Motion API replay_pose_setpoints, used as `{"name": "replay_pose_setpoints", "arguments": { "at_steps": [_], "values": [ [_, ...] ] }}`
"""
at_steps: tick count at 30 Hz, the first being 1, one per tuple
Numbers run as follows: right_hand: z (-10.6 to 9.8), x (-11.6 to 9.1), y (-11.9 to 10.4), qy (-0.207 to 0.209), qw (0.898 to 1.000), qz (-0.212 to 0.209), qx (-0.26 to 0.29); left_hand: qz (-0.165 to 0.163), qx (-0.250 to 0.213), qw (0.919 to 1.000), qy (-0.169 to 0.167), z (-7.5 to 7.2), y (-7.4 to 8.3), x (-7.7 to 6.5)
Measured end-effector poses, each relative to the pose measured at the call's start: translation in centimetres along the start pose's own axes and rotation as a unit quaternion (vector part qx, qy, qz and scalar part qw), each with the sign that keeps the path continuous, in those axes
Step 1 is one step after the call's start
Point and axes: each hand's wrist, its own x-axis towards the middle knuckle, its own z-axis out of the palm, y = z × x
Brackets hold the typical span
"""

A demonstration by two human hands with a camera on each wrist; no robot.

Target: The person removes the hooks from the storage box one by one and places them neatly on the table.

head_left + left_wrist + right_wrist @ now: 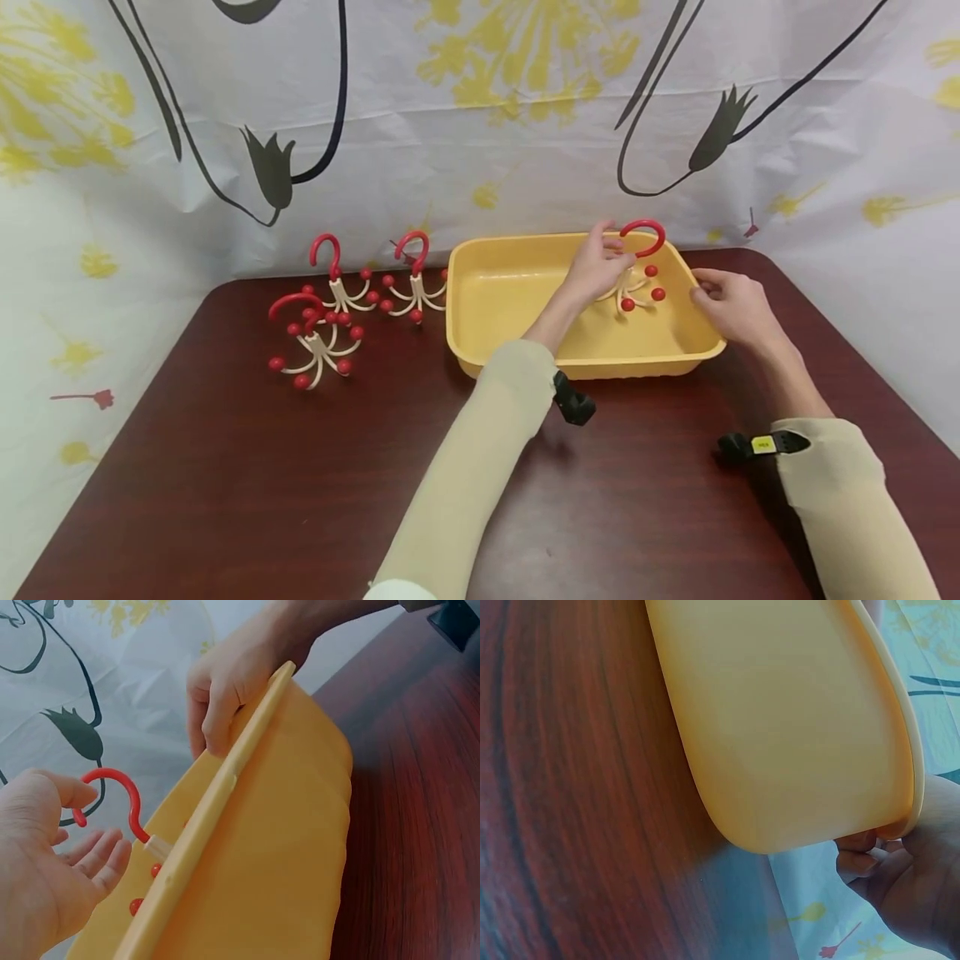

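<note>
A hanger with a red hook and curved cream arms tipped in red balls stands inside the yellow tray, towards its right end. My left hand is at its hook; in the left wrist view the fingers are loosely spread, the thumb beside the red hook, and a gap shows between thumb and fingers. With my right hand I grip the tray's right rim, fingers curled at the edge in the right wrist view. The tray wall hides the hanger's lower part in the left wrist view.
Left of the tray, three similar hangers stand on the dark wooden table: one nearer the front, one behind it, and one beside the tray. A white patterned cloth hangs behind the table.
</note>
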Motion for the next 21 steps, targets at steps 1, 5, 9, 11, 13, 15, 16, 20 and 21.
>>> {"name": "replay_pose_setpoints", "arguments": {
  "at_steps": [1,5,9,11,13,15,16,20,21],
  "values": [
    [0.07,0.01,-0.06,0.0,1.0,0.0,0.001,-0.002,-0.006,1.0,-0.001,0.06,-0.05,0.08],
    [0.23,0.03,-0.21,-0.001,1.0,0.004,0.005,0.001,-0.054,0.9985,-0.002,0.14,-0.19,0.23],
    [0.24,0.06,-0.2,0.002,1.0,0.003,0.004,0.006,-0.096,0.9954,0.004,0.2,-0.21,0.21],
    [0.21,0.06,-0.13,0.005,1.0,0.002,0.0,0.008,-0.107,0.9942,0.008,0.33,-0.22,0.15],
    [0.18,0.05,-0.1,0.005,1.0,0.001,0.0,0.008,-0.11,0.9939,0.012,0.5,-0.19,0.09],
    [0.15,0.02,-0.08,0.005,1.0,-0.001,0.0,0.005,-0.103,0.9945,0.017,0.68,-0.2,0.0],
    [0.16,0.01,-0.05,0.005,1.0,0.0,0.0,0.001,-0.099,0.9949,0.02,0.78,-0.21,-0.06],
    [0.22,-0.01,-0.01,0.005,1.0,0.0,0.003,-0.007,-0.062,0.9978,0.023,0.97,-0.13,-0.3],
    [0.23,0.0,0.02,0.006,1.0,0.0,0.002,-0.007,-0.056,0.9982,0.023,0.97,-0.06,-0.38]
  ]
}}
